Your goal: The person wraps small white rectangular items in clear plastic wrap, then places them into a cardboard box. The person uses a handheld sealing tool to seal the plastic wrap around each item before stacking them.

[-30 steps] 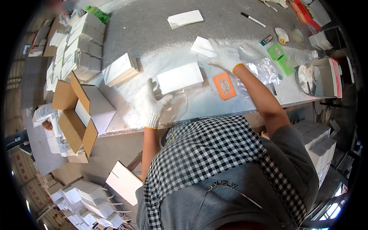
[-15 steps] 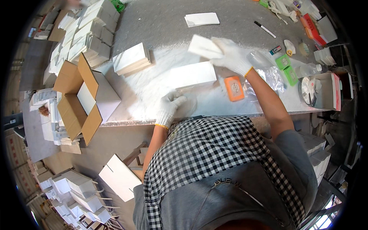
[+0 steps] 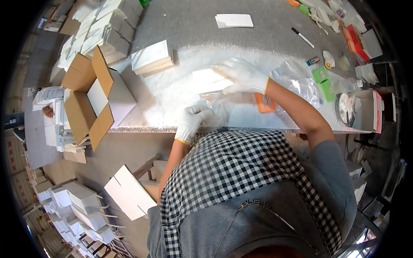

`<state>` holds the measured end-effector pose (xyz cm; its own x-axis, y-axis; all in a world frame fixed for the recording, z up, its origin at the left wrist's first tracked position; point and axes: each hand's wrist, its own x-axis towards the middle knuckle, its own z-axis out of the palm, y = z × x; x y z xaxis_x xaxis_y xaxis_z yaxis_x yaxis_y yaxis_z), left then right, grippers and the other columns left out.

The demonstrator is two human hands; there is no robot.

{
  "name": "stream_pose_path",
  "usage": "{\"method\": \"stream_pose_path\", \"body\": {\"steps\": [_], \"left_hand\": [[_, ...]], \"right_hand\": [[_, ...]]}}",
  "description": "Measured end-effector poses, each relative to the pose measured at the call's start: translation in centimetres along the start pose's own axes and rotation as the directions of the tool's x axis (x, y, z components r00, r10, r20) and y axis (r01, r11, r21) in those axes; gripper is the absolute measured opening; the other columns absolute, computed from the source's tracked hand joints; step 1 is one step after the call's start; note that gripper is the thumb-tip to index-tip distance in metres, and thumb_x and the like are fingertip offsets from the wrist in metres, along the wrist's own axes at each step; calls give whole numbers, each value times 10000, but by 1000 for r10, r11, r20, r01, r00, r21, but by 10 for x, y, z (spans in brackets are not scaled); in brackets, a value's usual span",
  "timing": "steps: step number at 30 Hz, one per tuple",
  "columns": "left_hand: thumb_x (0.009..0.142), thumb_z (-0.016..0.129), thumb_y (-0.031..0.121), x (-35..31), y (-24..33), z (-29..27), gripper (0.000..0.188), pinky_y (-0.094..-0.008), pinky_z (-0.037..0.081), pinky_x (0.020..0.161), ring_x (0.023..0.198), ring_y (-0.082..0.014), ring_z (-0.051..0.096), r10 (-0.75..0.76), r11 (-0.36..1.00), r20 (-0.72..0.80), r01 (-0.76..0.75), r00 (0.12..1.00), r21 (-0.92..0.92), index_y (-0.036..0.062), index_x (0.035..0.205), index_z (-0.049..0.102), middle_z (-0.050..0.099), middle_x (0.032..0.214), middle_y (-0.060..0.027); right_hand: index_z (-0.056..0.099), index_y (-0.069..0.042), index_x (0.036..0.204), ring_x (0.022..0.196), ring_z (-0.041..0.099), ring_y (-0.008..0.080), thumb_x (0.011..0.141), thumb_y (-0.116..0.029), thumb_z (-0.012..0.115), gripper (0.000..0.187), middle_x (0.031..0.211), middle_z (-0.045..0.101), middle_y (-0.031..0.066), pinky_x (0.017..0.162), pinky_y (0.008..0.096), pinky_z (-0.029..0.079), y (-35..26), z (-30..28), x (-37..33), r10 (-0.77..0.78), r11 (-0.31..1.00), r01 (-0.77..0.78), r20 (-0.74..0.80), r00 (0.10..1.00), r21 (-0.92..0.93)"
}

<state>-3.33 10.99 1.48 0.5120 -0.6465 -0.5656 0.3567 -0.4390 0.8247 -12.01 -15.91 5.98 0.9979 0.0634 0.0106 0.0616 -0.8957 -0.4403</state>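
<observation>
Both my hands wear white knit gloves with yellow cuffs. My right hand is closed on the right end of a white marble tile over the middle of the bench. Whether it is a single tile or a small stack is hard to see. My left hand, near the bench's front edge, has its fingers closed on what looks like a clear plastic bag, stretching toward the tile. An orange box lies beneath my right wrist, partly hidden by it.
A stack of white tiles stands back left, beside an open cardboard box. Larger tile stacks rise behind. Clear plastic bags, green boxes and a bottle lie right. A marker and another tile lie farther back.
My right hand has brought the tile down and nearer, to where white tiles lay in the middle. My left hand has shifted slightly right. The orange box is now partly covered.
</observation>
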Motion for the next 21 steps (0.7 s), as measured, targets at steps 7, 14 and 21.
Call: {"method": "stream_pose_path", "body": {"steps": [7,14,21], "left_hand": [[878,802,161,-6,-2,-8,149,-234,473,620,652,-93,590,-38,995,1,38,999,-92,14,895,782,687,746,0],[883,784,137,-9,3,-9,121,-281,514,676,696,-148,641,-80,911,58,96,995,-400,21,864,756,705,770,-42],[986,695,262,0,11,2,269,-387,551,845,871,-280,668,35,555,87,53,996,-830,5,1060,668,700,975,-135]], "right_hand": [[599,-134,1422,1366,490,359,777,-391,804,724,1432,575,156,1135,489,424,-34,-14,-31,-229,960,210,-85,970,-186],[778,-146,1084,1303,574,314,841,-213,781,252,1325,677,79,1107,494,463,-46,39,-58,-302,953,275,-347,888,-124],[747,-16,1071,1139,657,256,941,-158,715,196,1165,711,94,989,366,522,-23,17,-63,133,921,130,-609,782,367]]}}
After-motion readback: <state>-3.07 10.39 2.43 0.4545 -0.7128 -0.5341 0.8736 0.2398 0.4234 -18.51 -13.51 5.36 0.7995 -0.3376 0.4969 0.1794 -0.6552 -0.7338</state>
